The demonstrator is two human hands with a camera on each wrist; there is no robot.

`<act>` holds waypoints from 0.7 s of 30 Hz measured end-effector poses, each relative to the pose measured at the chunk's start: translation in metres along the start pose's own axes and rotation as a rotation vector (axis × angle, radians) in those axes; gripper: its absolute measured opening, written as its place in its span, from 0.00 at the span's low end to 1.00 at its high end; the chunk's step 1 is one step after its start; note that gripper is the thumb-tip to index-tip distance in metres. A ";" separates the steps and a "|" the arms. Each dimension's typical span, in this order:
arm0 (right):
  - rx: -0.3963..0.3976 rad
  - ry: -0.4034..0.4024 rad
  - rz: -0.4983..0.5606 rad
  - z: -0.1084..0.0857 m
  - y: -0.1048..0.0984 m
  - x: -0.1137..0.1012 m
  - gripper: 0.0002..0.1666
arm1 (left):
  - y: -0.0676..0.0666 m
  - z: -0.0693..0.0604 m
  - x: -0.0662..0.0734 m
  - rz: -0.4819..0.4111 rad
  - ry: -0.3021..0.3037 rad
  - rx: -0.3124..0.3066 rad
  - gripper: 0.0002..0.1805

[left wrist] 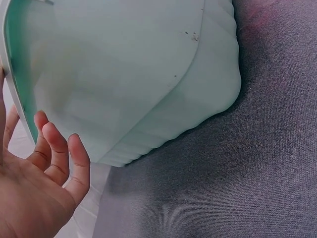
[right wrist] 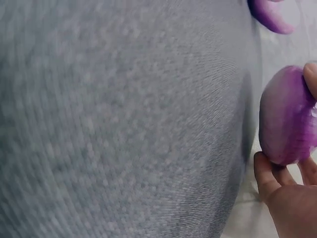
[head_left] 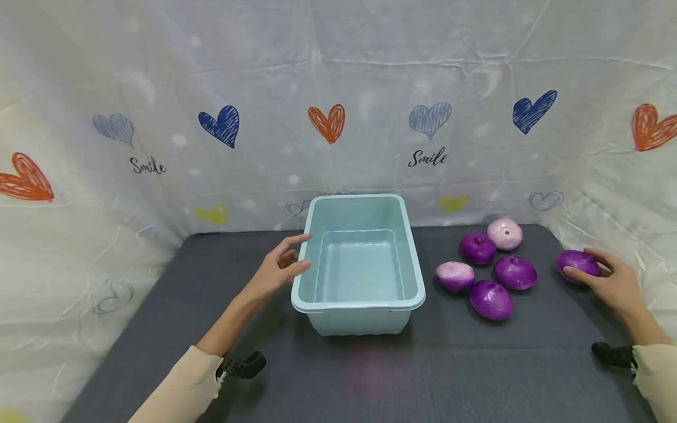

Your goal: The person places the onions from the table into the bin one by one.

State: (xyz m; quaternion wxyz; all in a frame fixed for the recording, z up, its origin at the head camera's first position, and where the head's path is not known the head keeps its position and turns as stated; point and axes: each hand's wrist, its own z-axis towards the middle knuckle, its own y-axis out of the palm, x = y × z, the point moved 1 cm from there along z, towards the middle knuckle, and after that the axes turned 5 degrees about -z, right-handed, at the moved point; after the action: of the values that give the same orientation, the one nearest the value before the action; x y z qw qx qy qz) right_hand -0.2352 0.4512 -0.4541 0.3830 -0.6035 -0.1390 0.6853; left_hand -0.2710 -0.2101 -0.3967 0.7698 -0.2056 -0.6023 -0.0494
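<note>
Held item: purple onion (head_left: 576,265), well to the right of the tub (head_left: 358,306), out past the loose onions and close to the edge of the surface (head_left: 449,376). Right hand (head_left: 616,285): grip clamped on this onion, thumb on one side, fingers on the other. Whether the onion clears the surface, I cannot tell from where I stand.

Slip risk, my judgement: the skin looks smooth and glossy, the body round, and the hold is mostly fingertips. A loose pinch could let it squirt out and roll over the edge, away from the tub.

Between tub and held onion: five loose onions, three purple and two pale. Nearest the tub is a pale one (head_left: 455,276); farthest back is the other pale one (head_left: 505,234). Should the right hand sweep low toward the tub, it would likely knock this group and set some rolling.

Left hand (head_left: 282,264): at the tub's left rim, thumb and fingers apart, grip not closed on anything. Firm contact with the rim is not certain. Tub looks light, thin-walled; a careless push from that side could slide it rightward into the pale onion.

Behind the tub: printed curtain (head_left: 370,59), creased. Probably little hazard there.
</note>
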 end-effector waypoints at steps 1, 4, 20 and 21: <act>0.005 0.011 0.003 -0.001 -0.001 -0.001 0.44 | 0.000 0.001 0.000 0.000 0.003 -0.002 0.30; 0.000 0.036 0.020 -0.003 -0.003 -0.004 0.46 | 0.001 0.003 0.000 -0.004 0.007 -0.001 0.29; -0.032 -0.023 0.092 -0.009 -0.001 -0.033 0.43 | 0.003 0.001 0.001 -0.040 0.003 0.007 0.28; -0.033 -0.035 0.103 -0.009 0.000 -0.034 0.43 | 0.002 0.001 0.001 -0.034 0.005 0.007 0.28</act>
State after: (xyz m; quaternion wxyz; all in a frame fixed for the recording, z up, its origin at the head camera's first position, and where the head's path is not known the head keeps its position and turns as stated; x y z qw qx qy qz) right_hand -0.2274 0.4251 -0.4313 0.3348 -0.6038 -0.1256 0.7124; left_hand -0.2711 -0.2073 -0.3961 0.7711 -0.1926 -0.6039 -0.0609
